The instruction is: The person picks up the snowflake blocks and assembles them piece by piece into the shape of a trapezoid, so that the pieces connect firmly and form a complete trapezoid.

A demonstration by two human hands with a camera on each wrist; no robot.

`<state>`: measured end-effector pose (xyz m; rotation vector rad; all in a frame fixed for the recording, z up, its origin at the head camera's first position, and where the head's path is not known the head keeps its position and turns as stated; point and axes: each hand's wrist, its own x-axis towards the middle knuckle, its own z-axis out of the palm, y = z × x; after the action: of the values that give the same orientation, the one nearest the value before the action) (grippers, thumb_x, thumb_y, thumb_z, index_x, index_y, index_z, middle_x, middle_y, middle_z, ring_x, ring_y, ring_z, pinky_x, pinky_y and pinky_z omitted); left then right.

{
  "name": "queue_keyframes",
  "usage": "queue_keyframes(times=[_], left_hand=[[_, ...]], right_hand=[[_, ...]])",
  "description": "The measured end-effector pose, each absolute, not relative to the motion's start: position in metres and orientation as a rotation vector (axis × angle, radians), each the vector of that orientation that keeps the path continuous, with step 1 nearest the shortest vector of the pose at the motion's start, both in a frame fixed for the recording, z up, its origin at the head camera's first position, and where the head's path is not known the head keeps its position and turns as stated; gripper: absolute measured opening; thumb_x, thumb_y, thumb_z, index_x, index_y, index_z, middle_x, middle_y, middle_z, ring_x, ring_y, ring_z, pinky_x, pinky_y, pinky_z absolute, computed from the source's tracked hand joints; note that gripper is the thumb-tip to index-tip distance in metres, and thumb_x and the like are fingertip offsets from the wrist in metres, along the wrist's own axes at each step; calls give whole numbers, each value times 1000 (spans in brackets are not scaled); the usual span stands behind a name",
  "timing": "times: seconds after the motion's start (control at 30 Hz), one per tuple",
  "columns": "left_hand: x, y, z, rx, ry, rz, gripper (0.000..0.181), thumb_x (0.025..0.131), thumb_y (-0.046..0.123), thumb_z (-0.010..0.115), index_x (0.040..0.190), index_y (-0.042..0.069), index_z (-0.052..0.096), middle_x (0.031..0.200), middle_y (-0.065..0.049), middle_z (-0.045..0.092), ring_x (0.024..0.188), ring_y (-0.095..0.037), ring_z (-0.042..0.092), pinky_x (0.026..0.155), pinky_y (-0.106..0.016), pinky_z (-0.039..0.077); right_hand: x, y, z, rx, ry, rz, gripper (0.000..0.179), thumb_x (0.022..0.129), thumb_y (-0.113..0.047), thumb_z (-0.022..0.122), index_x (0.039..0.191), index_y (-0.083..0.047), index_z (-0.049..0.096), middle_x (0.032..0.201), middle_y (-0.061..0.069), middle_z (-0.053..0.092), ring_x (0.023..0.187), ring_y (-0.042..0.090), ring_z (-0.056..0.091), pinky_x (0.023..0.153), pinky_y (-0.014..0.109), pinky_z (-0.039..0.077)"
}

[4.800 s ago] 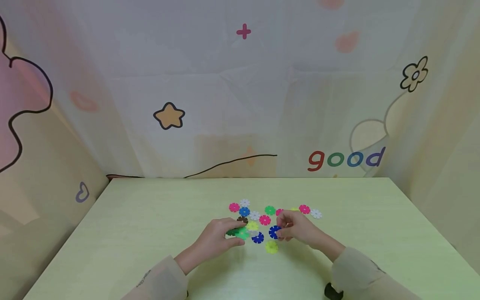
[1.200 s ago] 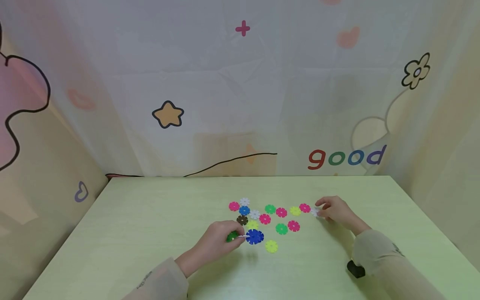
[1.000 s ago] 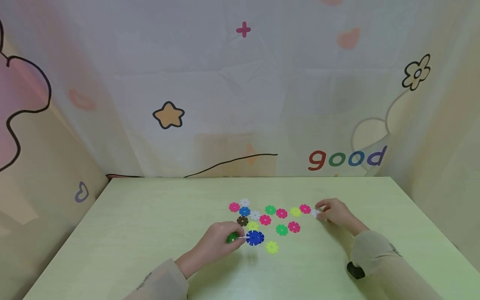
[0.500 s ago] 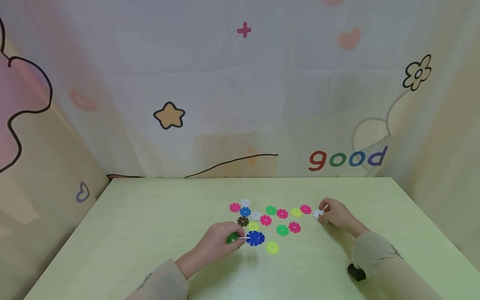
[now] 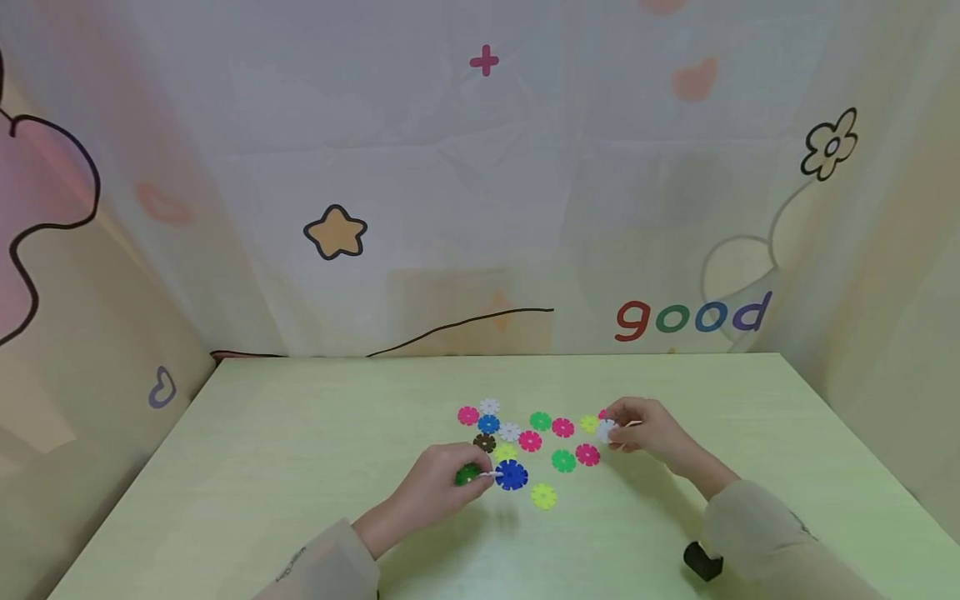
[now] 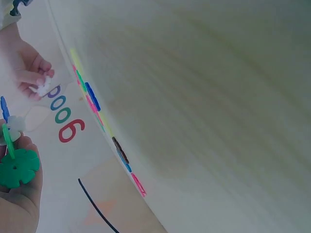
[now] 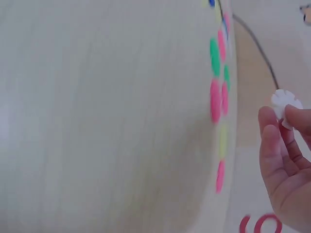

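Note:
My left hand [image 5: 435,479] grips a small chain of interlocking snowflake discs above the table. In the chain are a green disc [image 6: 19,167], another green one set edge-on, a white disc [image 6: 16,124] and a blue disc [image 6: 4,109]. From the head view the chain's blue disc [image 5: 512,475] sticks out past my fingertips. Between thumb and fingers my right hand [image 5: 651,429] pinches a single white snowflake disc [image 7: 284,103], raised off the table near the right end of the loose discs. That hand partly covers a pink disc [image 5: 602,414].
Several loose discs lie flat on the pale table [image 5: 300,433], among them a brown disc [image 5: 484,442], a yellow disc [image 5: 543,496], a green disc [image 5: 563,461] and a pink disc [image 5: 587,454]. A printed curtain [image 5: 420,200] hangs behind the table.
Earlier my right hand held a blue disc beside the left hand; a blue disc now sits in the left hand's chain. The right hand has since picked up the white disc and moved left.

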<state>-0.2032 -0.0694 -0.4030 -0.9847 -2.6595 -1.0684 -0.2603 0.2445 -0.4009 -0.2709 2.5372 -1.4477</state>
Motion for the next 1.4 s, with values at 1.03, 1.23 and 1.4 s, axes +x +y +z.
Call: queue_keyframes(times=[1.03,1.23,1.4], left_hand=[[-204,-70,-400,-967,-2676,-1150,10,83,23,61,88,15,64,83,5,65,70,-1,52,66,-14,46],[-204,-69,-399,-969,-2672,-1159,10,83,23,61,88,14,65,83,5,65,71,-1,52,68,-15,47],[-202,-68,-398,-973,-2651,-1184,10,83,20,62,88,12,65,83,4,65,71,-2,53,67,-15,47]], right_hand=[[-210,162,-381,-551,2344,-1549,23,81,-7,62,99,6,57,86,14,58,74,20,62,63,28,53],[-207,160,-381,-551,2368,-1545,19,80,-5,62,96,4,59,86,15,59,73,20,61,63,28,52],[-204,156,-382,-551,2385,-1587,17,79,-5,64,94,3,61,86,17,60,73,19,61,62,26,52]])
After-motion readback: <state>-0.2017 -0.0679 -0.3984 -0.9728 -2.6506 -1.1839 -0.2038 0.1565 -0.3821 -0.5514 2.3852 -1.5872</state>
